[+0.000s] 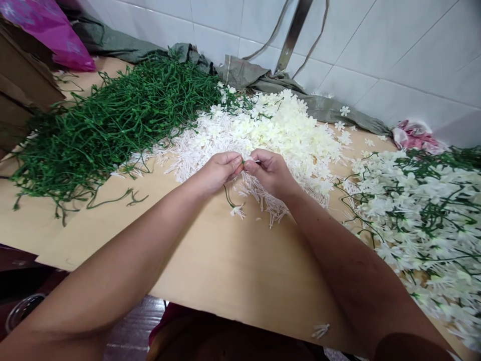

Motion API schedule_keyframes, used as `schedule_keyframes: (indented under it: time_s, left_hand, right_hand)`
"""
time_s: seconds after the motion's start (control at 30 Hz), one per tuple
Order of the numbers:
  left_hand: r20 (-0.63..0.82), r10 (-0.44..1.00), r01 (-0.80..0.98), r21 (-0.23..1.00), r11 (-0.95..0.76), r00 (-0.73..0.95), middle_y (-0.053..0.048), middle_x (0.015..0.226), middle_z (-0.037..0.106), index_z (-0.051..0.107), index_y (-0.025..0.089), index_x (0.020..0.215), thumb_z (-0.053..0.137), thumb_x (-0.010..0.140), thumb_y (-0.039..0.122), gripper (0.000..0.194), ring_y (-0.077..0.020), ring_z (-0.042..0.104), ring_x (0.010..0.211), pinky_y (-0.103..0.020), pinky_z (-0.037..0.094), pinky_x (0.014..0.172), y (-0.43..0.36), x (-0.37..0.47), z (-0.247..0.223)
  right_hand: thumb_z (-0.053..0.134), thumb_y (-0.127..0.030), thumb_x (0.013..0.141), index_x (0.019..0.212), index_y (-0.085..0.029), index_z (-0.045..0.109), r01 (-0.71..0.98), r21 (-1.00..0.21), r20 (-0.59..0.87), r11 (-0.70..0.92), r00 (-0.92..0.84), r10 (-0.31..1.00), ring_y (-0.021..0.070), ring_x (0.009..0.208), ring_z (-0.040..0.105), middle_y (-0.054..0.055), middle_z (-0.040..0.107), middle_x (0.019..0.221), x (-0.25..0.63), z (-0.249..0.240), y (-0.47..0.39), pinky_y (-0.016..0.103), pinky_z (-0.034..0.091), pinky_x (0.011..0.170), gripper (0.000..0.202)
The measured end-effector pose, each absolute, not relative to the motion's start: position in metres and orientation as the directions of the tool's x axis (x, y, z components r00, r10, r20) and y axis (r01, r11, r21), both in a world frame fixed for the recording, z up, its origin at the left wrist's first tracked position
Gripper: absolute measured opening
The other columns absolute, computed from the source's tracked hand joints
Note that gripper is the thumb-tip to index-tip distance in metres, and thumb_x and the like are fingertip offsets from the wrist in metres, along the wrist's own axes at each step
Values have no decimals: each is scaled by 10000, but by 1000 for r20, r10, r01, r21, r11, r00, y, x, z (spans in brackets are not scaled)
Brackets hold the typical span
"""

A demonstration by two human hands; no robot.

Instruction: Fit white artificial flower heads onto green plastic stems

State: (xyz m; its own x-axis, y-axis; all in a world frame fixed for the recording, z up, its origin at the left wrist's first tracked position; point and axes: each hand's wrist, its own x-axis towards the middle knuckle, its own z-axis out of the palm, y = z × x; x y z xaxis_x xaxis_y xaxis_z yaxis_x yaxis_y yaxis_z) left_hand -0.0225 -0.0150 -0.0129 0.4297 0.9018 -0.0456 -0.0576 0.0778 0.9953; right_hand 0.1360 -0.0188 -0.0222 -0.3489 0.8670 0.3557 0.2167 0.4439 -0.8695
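Observation:
My left hand (224, 169) and my right hand (271, 173) meet above the near edge of a pile of thin white pieces (199, 145). The left fingers pinch a green stem, whose tip shows between the hands. A small white piece is pinched in the right fingers, touching that tip. Below the left hand hangs a curved green stem with a white flower (237, 211) at its end. Behind the hands lie loose cream-white petals (289, 128).
Green stems (124, 120) are heaped at the left. Finished-looking white flowers on stems (428, 220) cover the right side. A cardboard box (26, 75) and pink bag (56, 30) stand at the back left. The table (233, 265) meets a tiled wall (349, 50).

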Motion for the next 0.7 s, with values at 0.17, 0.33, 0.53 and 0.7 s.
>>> schedule_keyframes:
  time_s: [0.17, 0.33, 0.53, 0.7]
  left_hand:
    - [10, 882, -35, 999, 8, 471, 68, 455, 315, 389, 150, 494, 542, 835, 210, 379, -38, 241, 434, -195, 177, 457, -15, -23, -15]
    - [10, 886, 46, 998, -36, 464, 70, 457, 296, 380, 151, 486, 453, 851, 116, 373, -44, 230, 443, -200, 180, 473, -14, -20, -18]
    - [13, 886, 24, 999, -28, 464, 62, 469, 326, 387, 151, 492, 489, 843, 139, 366, -40, 255, 445, -199, 191, 470, -15, -17, -17]
    - [-20, 852, -68, 996, 65, 522, 64, 461, 324, 390, 158, 517, 544, 831, 255, 363, -34, 233, 419, -200, 175, 445, -17, -18, -11]
  right_hand:
    - [602, -617, 749, 628, -184, 463, 173, -931, 244, 322, -362, 900, 52, 478, 257, -76, 339, 514, 136, -24, -21, 231, 215, 470, 470]
    - [644, -587, 733, 632, -172, 518, 109, -946, 238, 306, -408, 882, 54, 482, 292, -73, 389, 491, 134, -21, -23, 224, 227, 472, 445]
    - [691, -562, 705, 607, -166, 499, -13, -995, 99, 103, -428, 899, 45, 474, 295, -77, 387, 481, 139, -23, -18, 219, 199, 466, 451]
    - [750, -512, 670, 623, -153, 511, -164, -980, -19, -114, -488, 873, 40, 513, 344, -63, 441, 537, 143, -23, -16, 207, 250, 508, 434]
